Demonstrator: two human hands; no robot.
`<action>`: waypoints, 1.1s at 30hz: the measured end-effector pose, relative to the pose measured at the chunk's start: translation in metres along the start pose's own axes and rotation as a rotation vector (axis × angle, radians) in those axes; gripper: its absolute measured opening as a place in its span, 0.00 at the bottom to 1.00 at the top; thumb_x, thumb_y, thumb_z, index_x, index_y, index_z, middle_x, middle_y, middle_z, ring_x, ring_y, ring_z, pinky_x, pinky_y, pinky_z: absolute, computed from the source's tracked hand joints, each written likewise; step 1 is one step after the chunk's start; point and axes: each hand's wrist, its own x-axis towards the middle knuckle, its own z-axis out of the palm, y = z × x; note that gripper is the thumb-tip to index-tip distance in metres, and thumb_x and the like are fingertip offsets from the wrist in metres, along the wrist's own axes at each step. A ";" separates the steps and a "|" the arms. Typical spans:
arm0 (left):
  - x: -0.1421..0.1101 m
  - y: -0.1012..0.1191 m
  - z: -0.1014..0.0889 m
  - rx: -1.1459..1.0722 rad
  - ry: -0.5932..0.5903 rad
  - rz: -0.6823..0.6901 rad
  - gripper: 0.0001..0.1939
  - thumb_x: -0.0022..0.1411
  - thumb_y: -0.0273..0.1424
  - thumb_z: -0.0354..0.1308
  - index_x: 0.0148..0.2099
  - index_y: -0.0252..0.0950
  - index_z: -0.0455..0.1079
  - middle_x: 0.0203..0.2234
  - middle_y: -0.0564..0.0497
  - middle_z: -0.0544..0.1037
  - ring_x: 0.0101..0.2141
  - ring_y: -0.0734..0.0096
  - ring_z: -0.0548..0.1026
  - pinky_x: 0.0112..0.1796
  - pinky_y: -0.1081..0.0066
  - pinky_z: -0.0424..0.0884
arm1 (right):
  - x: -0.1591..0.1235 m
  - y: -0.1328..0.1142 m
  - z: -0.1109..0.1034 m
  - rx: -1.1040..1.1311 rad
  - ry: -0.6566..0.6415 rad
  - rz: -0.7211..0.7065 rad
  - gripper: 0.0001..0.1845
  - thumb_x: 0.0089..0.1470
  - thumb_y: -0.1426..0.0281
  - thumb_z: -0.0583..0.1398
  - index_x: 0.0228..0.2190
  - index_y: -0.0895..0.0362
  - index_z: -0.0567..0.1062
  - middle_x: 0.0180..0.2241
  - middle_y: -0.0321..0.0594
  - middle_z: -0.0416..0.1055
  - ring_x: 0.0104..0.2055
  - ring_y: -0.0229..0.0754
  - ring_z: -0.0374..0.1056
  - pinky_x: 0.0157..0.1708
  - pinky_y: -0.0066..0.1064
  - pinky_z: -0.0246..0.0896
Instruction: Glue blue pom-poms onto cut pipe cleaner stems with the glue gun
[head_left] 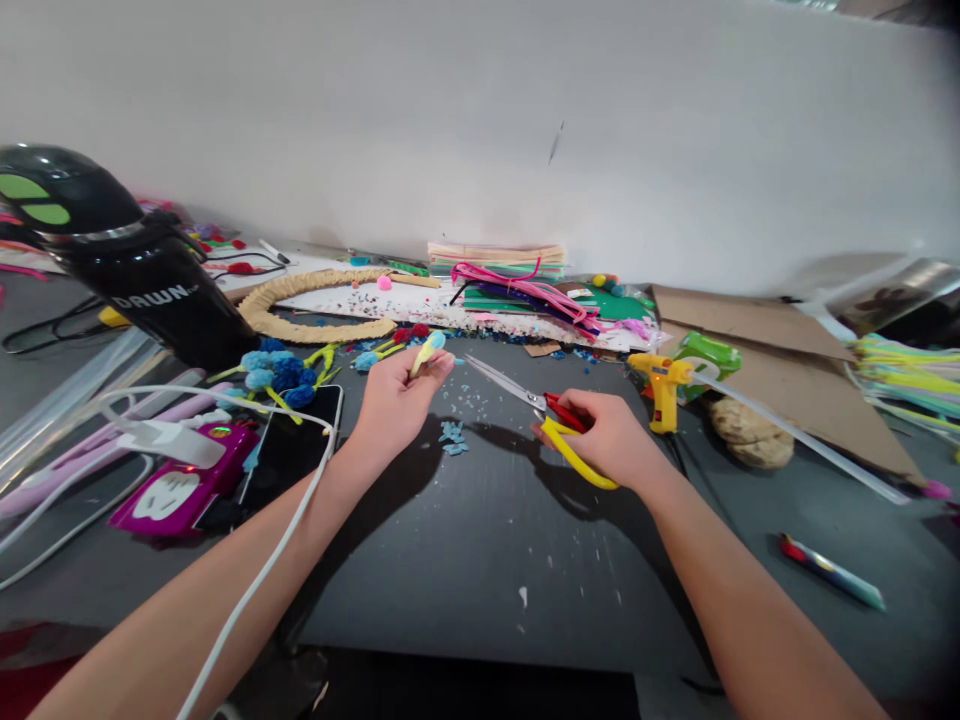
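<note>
My left hand (401,400) pinches a small yellow-and-blue fuzzy piece (427,352), which looks like twisted pipe cleaner, between thumb and fingers. In my right hand (611,435) are scissors (566,430) with one red and one yellow handle. Their blades point left toward my left hand, a short gap from the fuzzy piece. Below the two hands, light-blue clippings (452,438) lie in a small heap on the dark table (480,560). Finished-looking blue pompom flowers (285,375) with yellow-green stems rest left of my left hand.
A black bottle (161,290), a purple power adapter (184,490) and a phone (292,450) stand or lie at left. A white cable crosses my left forearm. A yellow glue gun (664,390), cardboard (810,400) and a pen (832,572) are at right; pink pipe cleaners (525,290) lie behind.
</note>
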 end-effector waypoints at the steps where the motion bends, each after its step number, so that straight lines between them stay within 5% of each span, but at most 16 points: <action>1: 0.000 0.000 0.000 0.001 0.001 -0.003 0.13 0.59 0.40 0.59 0.29 0.35 0.72 0.20 0.53 0.69 0.26 0.72 0.65 0.27 0.72 0.61 | 0.000 0.000 0.000 -0.011 -0.001 -0.006 0.20 0.46 0.56 0.65 0.21 0.55 0.63 0.21 0.31 0.58 0.25 0.36 0.52 0.25 0.29 0.45; 33: -0.001 0.003 -0.002 -0.005 -0.014 -0.017 0.13 0.60 0.39 0.60 0.29 0.34 0.72 0.20 0.55 0.64 0.24 0.76 0.59 0.27 0.73 0.57 | 0.000 0.001 0.000 -0.090 0.017 -0.009 0.17 0.47 0.61 0.63 0.22 0.55 0.61 0.21 0.29 0.56 0.25 0.35 0.48 0.25 0.28 0.43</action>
